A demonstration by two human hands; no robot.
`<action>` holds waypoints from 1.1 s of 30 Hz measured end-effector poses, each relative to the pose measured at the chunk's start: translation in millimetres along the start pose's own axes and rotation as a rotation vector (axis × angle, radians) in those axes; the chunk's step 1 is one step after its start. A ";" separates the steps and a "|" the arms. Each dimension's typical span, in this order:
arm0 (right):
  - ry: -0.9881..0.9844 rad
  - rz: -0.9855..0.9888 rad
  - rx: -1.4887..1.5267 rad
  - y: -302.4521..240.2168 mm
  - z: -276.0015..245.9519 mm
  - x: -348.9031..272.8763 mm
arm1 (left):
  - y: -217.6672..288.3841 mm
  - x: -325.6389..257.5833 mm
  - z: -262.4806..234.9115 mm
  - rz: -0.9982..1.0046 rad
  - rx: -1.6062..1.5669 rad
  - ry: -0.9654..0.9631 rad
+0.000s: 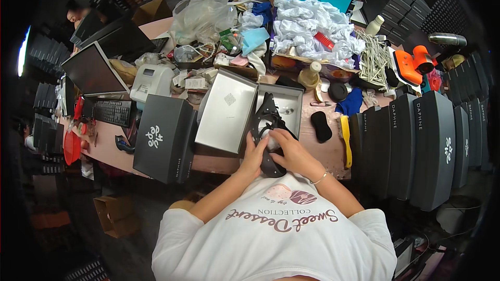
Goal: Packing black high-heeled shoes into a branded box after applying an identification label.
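Both my hands hold a black high-heeled shoe (267,115) close to my chest, its pointed toe aimed up toward an open grey shoebox (287,99). My left hand (254,152) grips the shoe's left side near the opening. My right hand (290,151) wraps the heel end from the right, with white stuffing paper showing between my fingers. The grey box lid (226,110) leans tilted just left of the open box.
A closed black box (162,138) sits at left beside a keyboard (114,111) and a white label printer (151,79). Tall black boxes (422,143) stand in a row at right. Crumpled white paper (312,28) fills a bin behind; a yellow brush (346,140) lies by a black pad (321,126).
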State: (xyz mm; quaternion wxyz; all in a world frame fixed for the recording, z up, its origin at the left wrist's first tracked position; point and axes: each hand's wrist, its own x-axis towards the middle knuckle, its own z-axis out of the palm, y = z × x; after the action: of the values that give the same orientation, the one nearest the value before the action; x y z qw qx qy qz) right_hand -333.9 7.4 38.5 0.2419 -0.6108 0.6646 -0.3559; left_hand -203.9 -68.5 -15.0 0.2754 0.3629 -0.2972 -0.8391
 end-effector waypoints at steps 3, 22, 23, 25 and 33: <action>-0.083 0.017 -0.182 8.2 2.1 -3.9 | -3.1 -4.8 -1.1 0.005 0.062 -0.023; 0.295 0.244 0.518 43.4 10.1 41.9 | 5.4 -13.2 8.9 0.251 0.505 -0.169; 0.293 0.281 0.631 44.0 12.6 46.0 | 3.8 -12.0 10.9 0.364 0.627 -0.164; 0.301 0.372 0.628 44.1 18.9 46.9 | 3.9 -11.6 11.1 0.241 0.569 -0.126; 0.288 0.065 0.236 36.3 -4.8 59.7 | 6.1 -9.5 -0.9 -0.051 0.160 -0.166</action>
State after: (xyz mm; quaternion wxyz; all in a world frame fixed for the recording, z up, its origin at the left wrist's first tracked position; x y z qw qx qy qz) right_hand -368.9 -50.5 20.4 0.2257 -0.4993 0.6653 -0.5071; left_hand -196.1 -66.5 -7.1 0.1985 0.3205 -0.3754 -0.8467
